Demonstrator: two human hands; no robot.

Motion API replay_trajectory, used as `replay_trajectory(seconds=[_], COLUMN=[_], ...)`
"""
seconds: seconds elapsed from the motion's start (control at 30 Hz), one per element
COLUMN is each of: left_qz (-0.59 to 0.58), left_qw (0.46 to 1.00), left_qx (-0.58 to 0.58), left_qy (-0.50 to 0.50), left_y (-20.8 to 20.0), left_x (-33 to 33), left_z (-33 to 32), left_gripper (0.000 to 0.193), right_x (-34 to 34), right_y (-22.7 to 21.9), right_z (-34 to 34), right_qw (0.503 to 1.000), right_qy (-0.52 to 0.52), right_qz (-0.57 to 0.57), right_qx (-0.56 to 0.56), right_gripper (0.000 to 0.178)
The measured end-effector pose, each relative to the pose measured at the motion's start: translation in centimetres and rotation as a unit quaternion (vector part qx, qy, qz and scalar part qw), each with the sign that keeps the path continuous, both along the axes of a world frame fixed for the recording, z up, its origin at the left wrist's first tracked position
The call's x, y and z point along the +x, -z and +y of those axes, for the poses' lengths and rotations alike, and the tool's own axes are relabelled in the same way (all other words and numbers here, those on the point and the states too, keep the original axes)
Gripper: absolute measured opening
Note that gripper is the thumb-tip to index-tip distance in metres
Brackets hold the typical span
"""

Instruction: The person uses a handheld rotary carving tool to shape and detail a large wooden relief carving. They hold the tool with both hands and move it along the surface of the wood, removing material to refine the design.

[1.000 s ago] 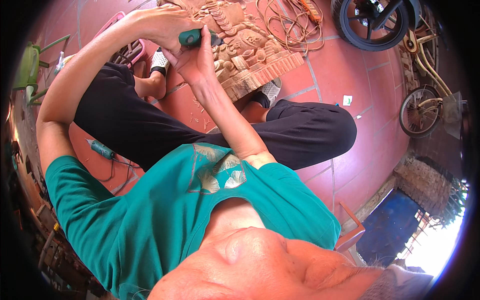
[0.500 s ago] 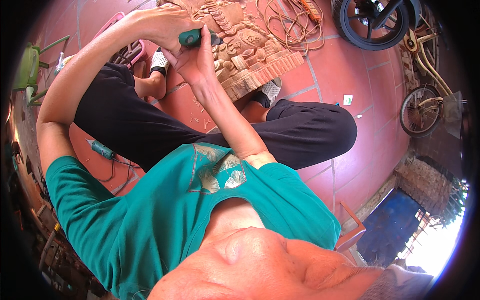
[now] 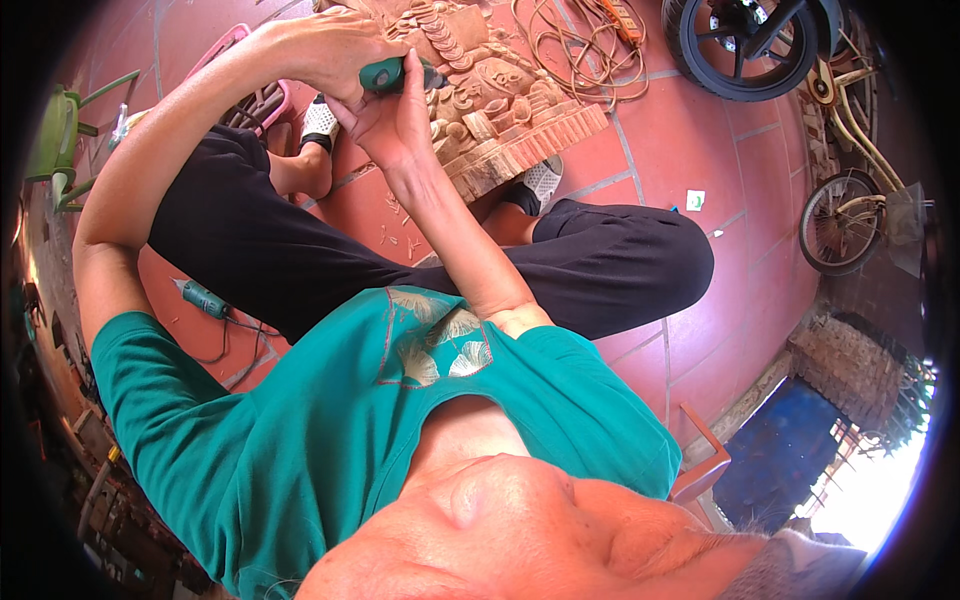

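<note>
My left hand (image 3: 325, 48) is closed over the green tool (image 3: 381, 75), back uppermost (its fingers are partly hidden). My right hand (image 3: 388, 128) is closed on the same tool from the near side, one digit crossing the body near the front. The tool is positioned above the left part of the wood carving (image 3: 505, 115), tip directed to the right; I cannot tell whether the tip makes contact. The carving rests on the tiled floor (image 3: 750, 250), near my shoes (image 3: 543, 180). Shavings (image 3: 413, 248) lie on the near side. A second tool (image 3: 205, 299), also green, lies left of my legs. A coiled cord (image 3: 575, 62) lies beyond the carving, to the right.
</note>
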State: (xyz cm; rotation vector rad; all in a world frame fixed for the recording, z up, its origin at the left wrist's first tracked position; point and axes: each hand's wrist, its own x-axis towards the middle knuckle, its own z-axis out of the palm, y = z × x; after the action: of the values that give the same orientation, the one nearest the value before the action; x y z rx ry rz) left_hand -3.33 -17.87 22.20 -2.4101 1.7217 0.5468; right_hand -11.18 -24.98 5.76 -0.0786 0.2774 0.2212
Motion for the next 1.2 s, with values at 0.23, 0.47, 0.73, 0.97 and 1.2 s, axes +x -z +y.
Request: replay_trajectory(seconds=[0.23, 0.47, 0.73, 0.97, 1.2], left_qz=[-0.026, -0.026, -0.032, -0.017, -0.008], left_qw=[0.997, 0.997, 0.996, 0.997, 0.997], left_qx=[0.021, 0.023, 0.041, 0.033, 0.052], left_qy=[-0.067, -0.076, -0.077, -0.065, -0.059], left_y=[3.5, 4.3, 4.1, 4.0, 3.8], left_x=[0.9, 1.3, 1.2, 1.2, 1.5], left_z=[0.1, -0.4, -0.4, 0.3, 0.2], left_gripper=[0.077, 0.074, 0.075, 0.078, 0.08], right_x=[0.2, 0.5, 0.3, -0.1, -0.2], right_y=[-0.4, 0.3, -0.2, -0.4, -0.2], right_z=[-0.3, -1.0, -0.8, -0.2, -0.1], right_qw=[1.0, 1.0, 1.0, 1.0, 1.0], right_qy=[0.005, 0.004, -0.004, -0.003, -0.005], right_qz=[-0.004, 0.003, 0.006, -0.009, -0.001], right_qx=[-0.007, -0.017, 0.001, -0.008, 0.005], right_gripper=[0.066, 0.066, 0.063, 0.062, 0.061])
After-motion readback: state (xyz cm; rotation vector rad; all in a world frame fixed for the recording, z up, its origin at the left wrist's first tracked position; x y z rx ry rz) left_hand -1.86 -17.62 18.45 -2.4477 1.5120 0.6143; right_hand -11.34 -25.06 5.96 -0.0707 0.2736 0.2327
